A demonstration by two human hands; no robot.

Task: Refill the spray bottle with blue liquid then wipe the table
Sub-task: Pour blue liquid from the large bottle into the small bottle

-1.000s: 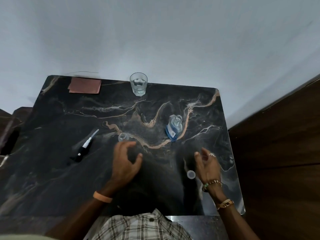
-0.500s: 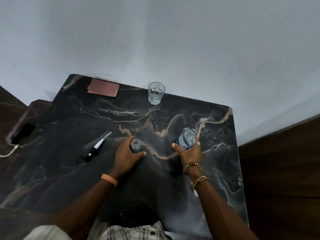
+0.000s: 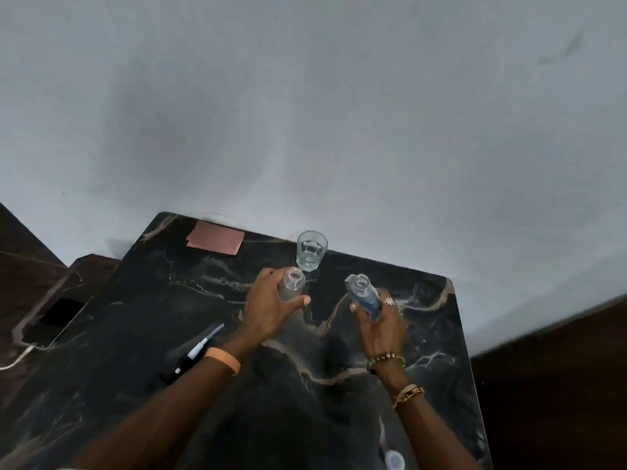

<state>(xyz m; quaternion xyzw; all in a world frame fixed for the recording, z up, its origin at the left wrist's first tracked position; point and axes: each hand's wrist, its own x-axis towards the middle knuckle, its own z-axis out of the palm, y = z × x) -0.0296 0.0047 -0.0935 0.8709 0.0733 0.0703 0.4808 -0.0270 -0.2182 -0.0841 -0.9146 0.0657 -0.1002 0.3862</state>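
Observation:
My left hand [image 3: 271, 308] grips a small clear spray bottle [image 3: 292, 282] with its top off, held above the dark marble table [image 3: 135, 334]. My right hand [image 3: 381, 323] grips an open bottle of blue liquid [image 3: 364, 295], also lifted, a short gap to the right of the clear one. Both bottle mouths face up toward me. The black and white spray nozzle [image 3: 195, 352] lies on the table to the left of my left forearm. A folded pink-brown cloth [image 3: 216, 242] lies at the table's far left corner.
A glass of water [image 3: 311, 250] stands at the far edge just behind the two bottles. A white cap [image 3: 394, 460] lies near the front right edge. A phone [image 3: 54, 322] with a cable rests on a side surface at left. A wall rises behind the table.
Both hands took hold of their bottles and lifted them off the table, farther from me and toward the glass. The view has tilted upward toward the wall.

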